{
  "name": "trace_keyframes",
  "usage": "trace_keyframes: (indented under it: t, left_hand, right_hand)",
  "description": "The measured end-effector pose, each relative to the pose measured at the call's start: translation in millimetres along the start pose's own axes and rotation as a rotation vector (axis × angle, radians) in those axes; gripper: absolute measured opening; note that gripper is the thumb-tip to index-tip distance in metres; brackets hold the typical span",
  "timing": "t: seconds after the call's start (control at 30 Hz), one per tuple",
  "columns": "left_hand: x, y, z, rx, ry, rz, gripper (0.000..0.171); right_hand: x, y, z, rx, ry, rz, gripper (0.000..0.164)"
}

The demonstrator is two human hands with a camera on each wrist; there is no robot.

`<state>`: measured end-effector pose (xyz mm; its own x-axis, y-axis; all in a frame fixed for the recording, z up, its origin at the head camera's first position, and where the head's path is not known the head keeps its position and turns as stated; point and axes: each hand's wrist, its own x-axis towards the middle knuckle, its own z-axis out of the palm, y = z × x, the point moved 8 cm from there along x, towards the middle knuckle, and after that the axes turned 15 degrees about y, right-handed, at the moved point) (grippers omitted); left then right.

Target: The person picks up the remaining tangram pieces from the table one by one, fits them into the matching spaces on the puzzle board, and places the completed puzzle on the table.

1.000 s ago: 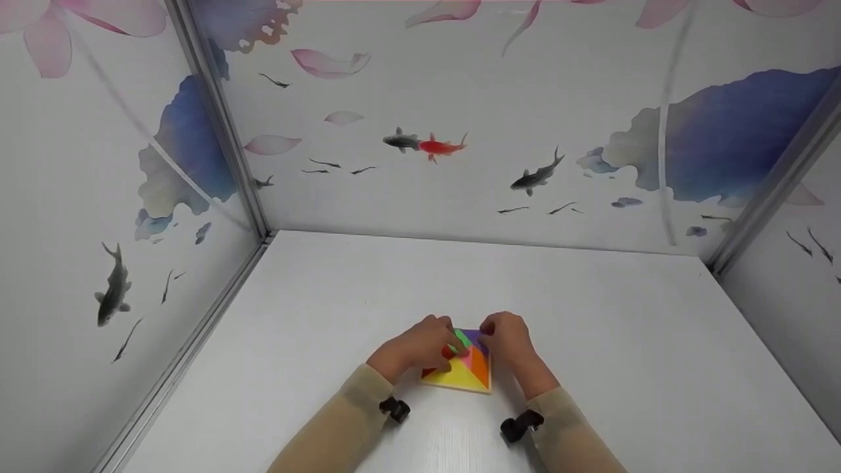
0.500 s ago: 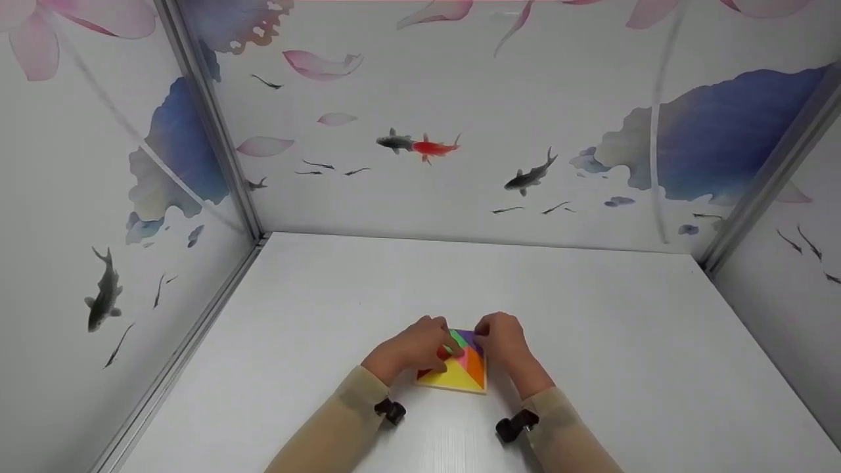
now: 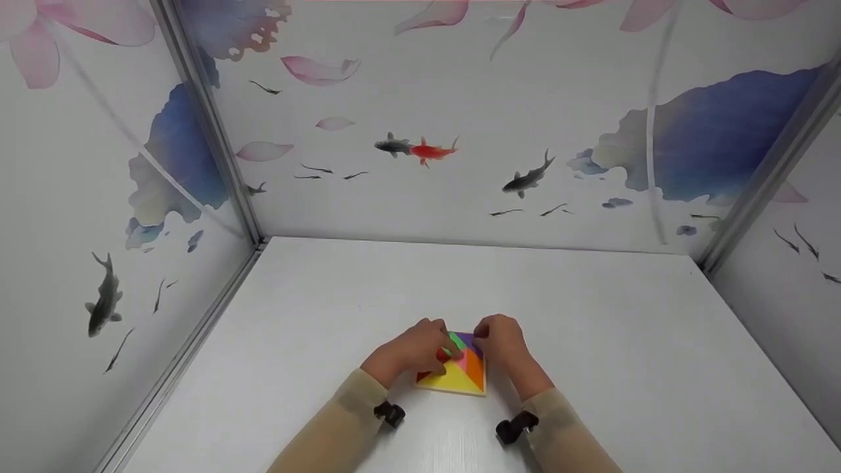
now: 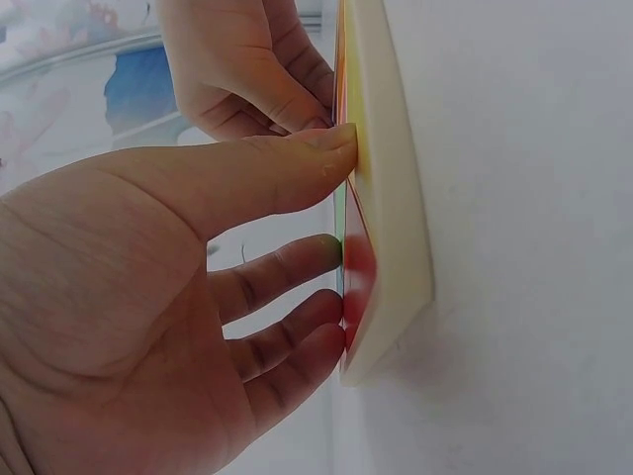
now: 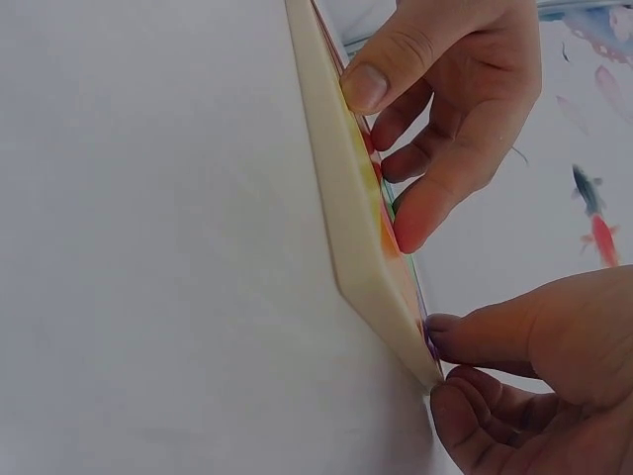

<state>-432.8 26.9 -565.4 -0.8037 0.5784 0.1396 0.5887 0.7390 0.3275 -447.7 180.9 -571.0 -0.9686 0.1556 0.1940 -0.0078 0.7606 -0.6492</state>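
Note:
A square tangram puzzle (image 3: 453,380) lies flat on the white table, its coloured pieces set in a pale, thick-edged tray (image 5: 346,208). Yellow, orange, pink, green, purple and red pieces show. My left hand (image 3: 412,347) is over the puzzle's left side. In the left wrist view its thumb (image 4: 297,168) presses near the yellow piece, and its other fingertips touch the pieces, fingers spread. At the far right corner, my right hand (image 3: 503,340) has its thumb on the purple piece (image 3: 465,338) and curled fingers against the tray's edge, pinching that corner. Part of the puzzle is hidden under the left hand.
The white table (image 3: 315,289) stretches around the puzzle. White panels printed with fish, petals and blue leaves (image 3: 709,131) enclose it at the back and sides, with metal posts (image 3: 210,125) at the corners. Black clips (image 3: 391,414) sit on both sleeves.
Both hands keep nearly the same position on the puzzle. The whole head view has shifted slightly.

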Motion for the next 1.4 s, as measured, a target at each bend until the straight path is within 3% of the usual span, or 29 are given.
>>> trace_keyframes:
  t: [0.23,0.9,1.13,1.4]
  left_hand:
    - [0.7,-0.6,0.1,0.011,0.005,0.011,0.04]
    - [0.6,-0.7,-3.4,-0.063,0.025,-0.048,0.029]
    - [1.6,-1.4,-5.3,-0.079,0.039,-0.049,0.029]
    - [0.0,-1.3,-3.9,-0.112,0.023,-0.081,0.027]
  right_hand:
    - [1.2,0.2,0.7,-0.002,0.006,-0.03,0.004]
    - [-0.1,4.3,0.7,0.023,-0.012,0.026,0.005]
    - [0.4,2.8,-1.9,0.032,0.006,-0.01,0.005]
    - [-2.2,8.5,1.2,0.049,-0.028,0.058,0.006]
